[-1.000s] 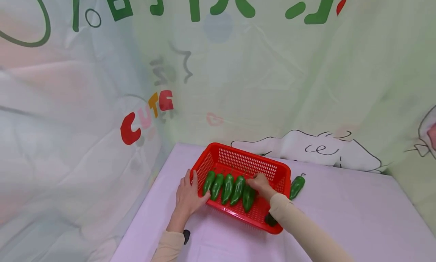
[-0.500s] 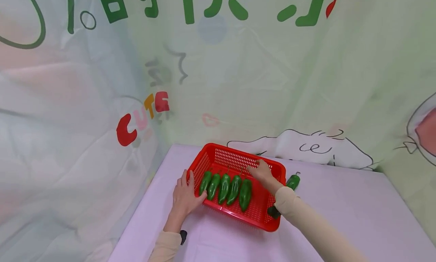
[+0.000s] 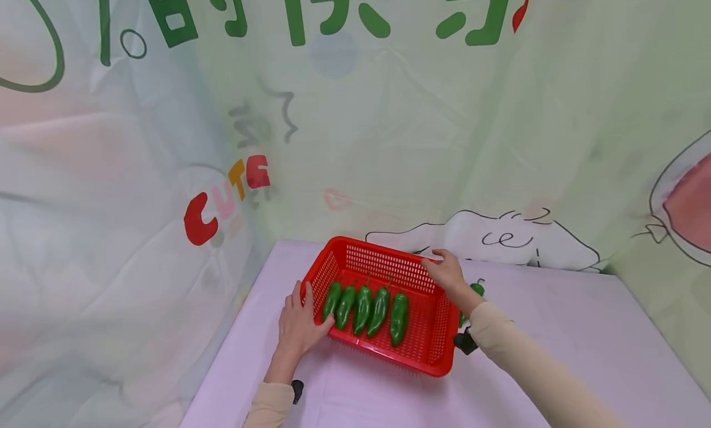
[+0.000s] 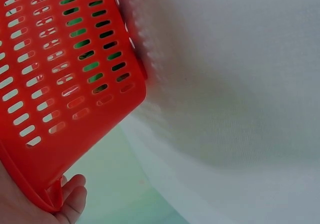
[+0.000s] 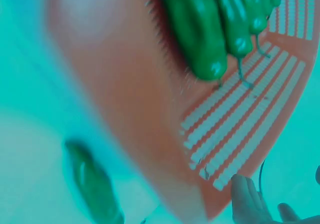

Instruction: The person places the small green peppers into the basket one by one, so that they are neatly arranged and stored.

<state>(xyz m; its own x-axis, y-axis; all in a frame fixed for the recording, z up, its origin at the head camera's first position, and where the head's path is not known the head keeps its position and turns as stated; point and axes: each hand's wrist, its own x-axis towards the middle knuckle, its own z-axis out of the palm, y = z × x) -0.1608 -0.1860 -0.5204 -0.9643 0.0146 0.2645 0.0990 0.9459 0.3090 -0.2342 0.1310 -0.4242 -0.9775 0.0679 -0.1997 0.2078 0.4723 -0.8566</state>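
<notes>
Several green peppers (image 3: 363, 309) lie side by side in a red perforated plastic basket (image 3: 419, 351), mostly in its left half. My left hand (image 3: 297, 323) grips the basket's left front corner; in the left wrist view, its fingertips (image 4: 75, 199) curl at the rim. My right hand (image 3: 447, 273) is over the back right rim with nothing in it, fingers loosely bent. Another green pepper (image 3: 476, 288) lies on the table outside the basket's right side, partly hidden by my right forearm. This loose pepper (image 5: 95, 186) is blurred in the right wrist view.
The basket stands on a table with a pale lilac cover (image 3: 561, 341). A printed cloth backdrop (image 3: 389, 138) hangs close behind the table and along its left side. A small dark green tip (image 3: 420, 251) shows just behind the basket's back rim.
My right hand has left the rightmost pepper in the basket and moved back and to the right, up over the rim. The left hand keeps its grip. The head view has shifted slightly.
</notes>
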